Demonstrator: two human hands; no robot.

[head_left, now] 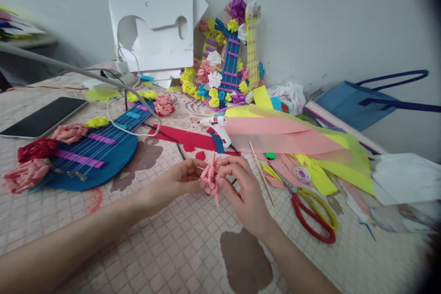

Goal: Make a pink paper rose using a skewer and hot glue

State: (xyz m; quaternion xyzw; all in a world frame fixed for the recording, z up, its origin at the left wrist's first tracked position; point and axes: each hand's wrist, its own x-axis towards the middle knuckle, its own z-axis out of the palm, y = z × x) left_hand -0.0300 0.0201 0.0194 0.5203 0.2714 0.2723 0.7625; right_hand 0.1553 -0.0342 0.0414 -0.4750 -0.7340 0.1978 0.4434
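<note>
Between my two hands is a pink crepe paper flower point(211, 178), held above the patterned tablecloth. The fingers of my left hand point(189, 175) pinch its left side. On its right side, my right hand point(240, 181) grips the petals with thumb and curled fingers. Pointed paper ends stick out at the flower's top and bottom. Behind the flower lies a white glue gun point(218, 128). To the left rests a blue paper guitar point(117, 161) with purple strips, strings and pink, red and yellow flowers along its edge.
Red-and-yellow-handled scissors point(312, 213) and a wooden stick point(262, 173) lie right of my hands. Pink and yellow paper sheets point(354, 158) spread behind them. A phone point(43, 117) is at far left. Decorated paper guitars point(231, 62) lean on the wall; a white cable point(86, 72) crosses the left side.
</note>
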